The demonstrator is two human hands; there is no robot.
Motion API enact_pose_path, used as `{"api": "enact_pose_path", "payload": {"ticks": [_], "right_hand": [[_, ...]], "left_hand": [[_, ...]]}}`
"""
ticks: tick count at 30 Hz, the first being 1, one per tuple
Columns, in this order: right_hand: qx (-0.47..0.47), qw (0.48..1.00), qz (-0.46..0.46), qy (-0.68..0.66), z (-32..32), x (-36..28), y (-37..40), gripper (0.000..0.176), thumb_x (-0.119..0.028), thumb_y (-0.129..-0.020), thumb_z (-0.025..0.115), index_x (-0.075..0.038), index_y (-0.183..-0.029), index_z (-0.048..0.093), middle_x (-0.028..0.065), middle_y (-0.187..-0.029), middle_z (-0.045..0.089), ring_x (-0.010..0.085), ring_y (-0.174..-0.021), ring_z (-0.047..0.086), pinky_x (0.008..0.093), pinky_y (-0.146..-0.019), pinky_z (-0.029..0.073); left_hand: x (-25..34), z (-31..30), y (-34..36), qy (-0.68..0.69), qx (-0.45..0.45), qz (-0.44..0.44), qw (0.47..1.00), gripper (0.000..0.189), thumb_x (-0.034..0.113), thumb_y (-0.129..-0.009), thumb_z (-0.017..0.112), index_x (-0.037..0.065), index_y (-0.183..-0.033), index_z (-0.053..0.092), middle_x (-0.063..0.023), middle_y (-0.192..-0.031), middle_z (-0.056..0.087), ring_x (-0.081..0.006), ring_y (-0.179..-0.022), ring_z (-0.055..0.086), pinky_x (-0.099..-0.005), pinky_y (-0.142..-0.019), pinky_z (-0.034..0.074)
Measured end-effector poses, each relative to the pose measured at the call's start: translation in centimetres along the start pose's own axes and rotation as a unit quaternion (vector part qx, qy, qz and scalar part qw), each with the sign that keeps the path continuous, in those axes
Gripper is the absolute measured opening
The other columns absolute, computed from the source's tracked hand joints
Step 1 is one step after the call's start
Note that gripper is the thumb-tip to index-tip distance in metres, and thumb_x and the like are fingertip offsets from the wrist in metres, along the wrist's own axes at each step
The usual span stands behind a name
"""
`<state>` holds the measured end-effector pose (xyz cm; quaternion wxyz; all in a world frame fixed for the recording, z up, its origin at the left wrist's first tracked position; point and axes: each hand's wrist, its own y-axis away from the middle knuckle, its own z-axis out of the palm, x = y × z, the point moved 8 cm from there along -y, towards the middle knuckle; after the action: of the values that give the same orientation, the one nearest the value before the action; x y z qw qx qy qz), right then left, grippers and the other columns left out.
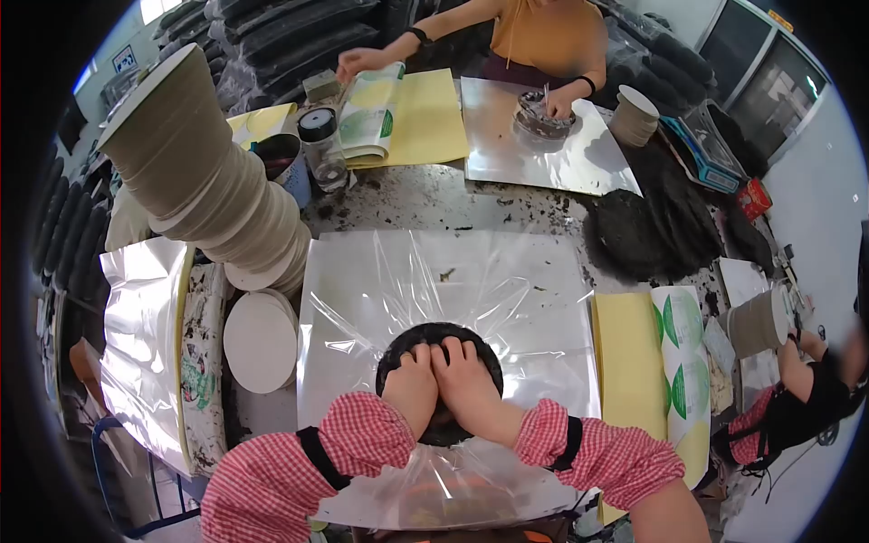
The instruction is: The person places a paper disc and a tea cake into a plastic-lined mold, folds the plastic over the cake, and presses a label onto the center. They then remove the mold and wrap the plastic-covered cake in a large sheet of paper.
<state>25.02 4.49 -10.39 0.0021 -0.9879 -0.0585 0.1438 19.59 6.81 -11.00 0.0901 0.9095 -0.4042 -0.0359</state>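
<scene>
Both of my hands are together over a round black piece (489,348) on a clear, wrinkled plastic sheet (362,281) in front of me. My left hand (413,389) rests on its left part with the fingers curled down. Beside it, touching it, my right hand (466,385) presses on the middle with bent fingers. The hands hide much of the piece's surface. The plastic is creased outward around the piece.
Tall stacked pale discs (226,195) lean at the left, near white discs (261,344). Yellow sheets (625,362) lie right, dark fibrous material (634,235) beyond. Across the table a co-worker (543,41) handles a dark round piece (540,118); another person (806,398) is far right.
</scene>
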Motion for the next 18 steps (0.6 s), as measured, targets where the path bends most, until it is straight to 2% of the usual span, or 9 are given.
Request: {"api": "enact_pose_path", "payload": {"ticks": [3,5,6,8,10,13,14,16,18], "right_hand": [[0.065,0.997,0.018,0.021,-1.0,-0.2,0.1,0.052,-0.018,-0.074,0.073,0.001,-0.117,0.054,0.0176,-0.116,0.051,0.0346,-0.104,0.053,0.0437,-0.089,0.048],[-0.036,0.996,-0.087,-0.002,-1.5,-0.9,0.6,0.042,-0.02,-0.075,0.072,-0.002,-0.11,0.058,0.0147,-0.108,0.056,0.0318,-0.099,0.056,0.0428,-0.08,0.048],[0.029,0.982,-0.179,-0.049,-2.9,-1.2,1.3,0.026,-0.027,-0.081,0.07,-0.004,-0.09,0.065,0.0111,-0.088,0.062,0.0294,-0.086,0.059,0.0408,-0.074,0.046],[-0.026,0.981,-0.188,-0.045,-3.2,-0.2,2.5,0.026,-0.031,-0.084,0.066,-0.005,-0.079,0.066,0.0104,-0.077,0.062,0.0294,-0.077,0.059,0.0392,-0.073,0.045],[-0.068,0.977,-0.198,-0.04,-2.6,-1.0,3.6,0.047,-0.038,-0.091,0.06,-0.008,-0.056,0.066,0.01,-0.058,0.061,0.0299,-0.062,0.059,0.0382,-0.071,0.043],[-0.007,0.981,-0.192,-0.038,-3.9,-1.0,4.5,0.038,-0.036,-0.088,0.065,-0.006,-0.065,0.068,0.0113,-0.068,0.064,0.0294,-0.069,0.06,0.0392,-0.07,0.044],[0.102,0.967,-0.211,-0.096,-7.0,-0.6,5.9,0.029,-0.031,-0.082,0.074,-0.004,-0.077,0.067,0.0113,-0.077,0.064,0.0303,-0.077,0.061,0.0399,-0.075,0.046],[0.242,0.959,-0.119,-0.089,-11.8,2.5,10.4,0.03,-0.02,-0.077,0.079,-0.003,-0.098,0.064,0.0106,-0.085,0.064,0.03,-0.087,0.062,0.0409,-0.081,0.048],[0.381,0.917,0.108,-0.06,-12.9,8.9,16.3,0.044,-0.014,-0.078,0.077,-0.001,-0.116,0.06,0.0099,-0.084,0.066,0.025,-0.084,0.065,0.0392,-0.078,0.051]], "left_hand": [[-0.9,-1.8,1.3,0.005,0.054,-0.003,0.999,0.036,0.012,-0.084,0.061,-0.005,-0.116,0.058,-0.0128,-0.116,0.055,-0.027,-0.098,0.062,-0.0353,-0.07,0.06],[-0.5,-2.6,2.4,0.033,-0.02,0.116,0.992,0.025,0.017,-0.084,0.063,-0.001,-0.101,0.063,-0.0124,-0.114,0.054,-0.0284,-0.096,0.061,-0.0388,-0.073,0.058],[-0.3,-5.2,3.7,0.165,0.055,0.198,0.965,0.016,0.02,-0.086,0.063,0.004,-0.086,0.067,-0.0104,-0.102,0.06,-0.0261,-0.093,0.062,-0.0379,-0.075,0.054],[-1.3,-4.0,4.5,0.138,0.017,0.219,0.966,0.017,0.024,-0.086,0.064,0.007,-0.085,0.067,-0.0078,-0.095,0.062,-0.0252,-0.09,0.063,-0.0382,-0.076,0.051],[-0.5,-2.0,5.3,0.087,0.011,0.23,0.969,0.019,0.032,-0.086,0.065,0.013,-0.085,0.066,-0.0014,-0.077,0.064,-0.0223,-0.085,0.064,-0.0358,-0.077,0.046],[-0.5,-3.4,5.7,0.09,0.033,0.234,0.967,0.018,0.029,-0.085,0.066,0.011,-0.087,0.065,-0.0042,-0.083,0.065,-0.0233,-0.088,0.064,-0.0385,-0.08,0.047],[-1.5,-5.6,7.0,0.179,0.146,0.268,0.935,0.013,0.02,-0.085,0.068,0.01,-0.093,0.066,-0.0063,-0.086,0.064,-0.0256,-0.09,0.063,-0.0422,-0.085,0.048],[-7.0,-7.7,11.2,0.245,0.273,0.117,0.923,0.019,0.01,-0.082,0.069,0.006,-0.1,0.065,-0.008,-0.09,0.062,-0.0291,-0.095,0.061,-0.0421,-0.092,0.047],[-12.5,-7.7,15.1,0.251,0.341,-0.174,0.889,0.024,0.004,-0.085,0.067,0.001,-0.107,0.064,-0.0091,-0.087,0.064,-0.0256,-0.085,0.064,-0.0364,-0.084,0.052]]}}
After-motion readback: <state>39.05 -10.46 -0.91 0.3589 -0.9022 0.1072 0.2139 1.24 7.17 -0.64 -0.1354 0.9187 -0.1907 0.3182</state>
